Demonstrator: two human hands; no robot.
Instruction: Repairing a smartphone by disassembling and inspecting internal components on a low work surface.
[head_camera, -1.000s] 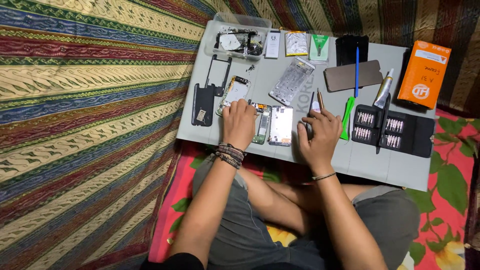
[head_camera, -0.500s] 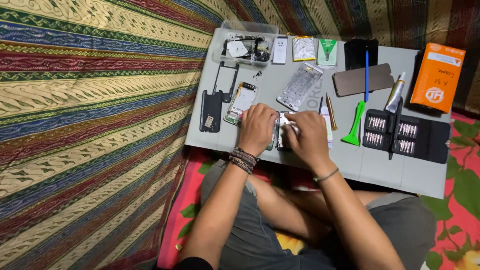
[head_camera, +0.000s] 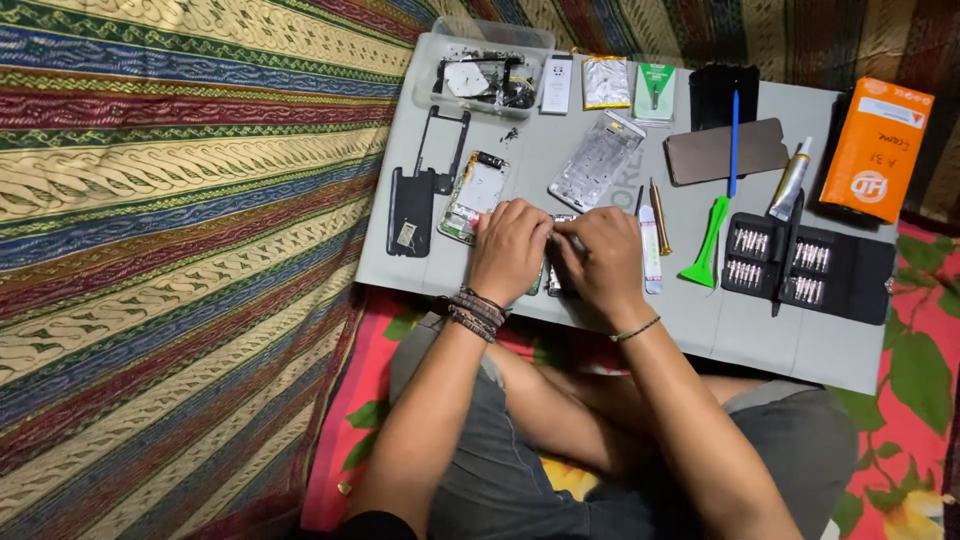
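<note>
Both my hands rest together on a grey work mat (head_camera: 760, 335) over a disassembled phone body (head_camera: 552, 280), which they mostly cover. My left hand (head_camera: 508, 250), with beaded bracelets on the wrist, presses down on the phone's left side. My right hand (head_camera: 602, 262) sits on its right side, fingertips meeting the left hand's at the top edge. A phone part with a white panel (head_camera: 474, 195) lies just left of my left hand. A metal mid-frame (head_camera: 596, 162) lies beyond my hands.
On the mat are a black phone frame (head_camera: 418, 195), a clear tray of parts (head_camera: 485, 80), small packets (head_camera: 606, 82), a dark screen panel (head_camera: 728, 150), a green pry tool (head_camera: 706, 245), a glue tube (head_camera: 788, 182), a black bit case (head_camera: 808, 268) and an orange box (head_camera: 878, 150). Striped cloth lies at left.
My right hand moved left from beside the phone onto it, joining the left hand. The view has shifted slightly.
</note>
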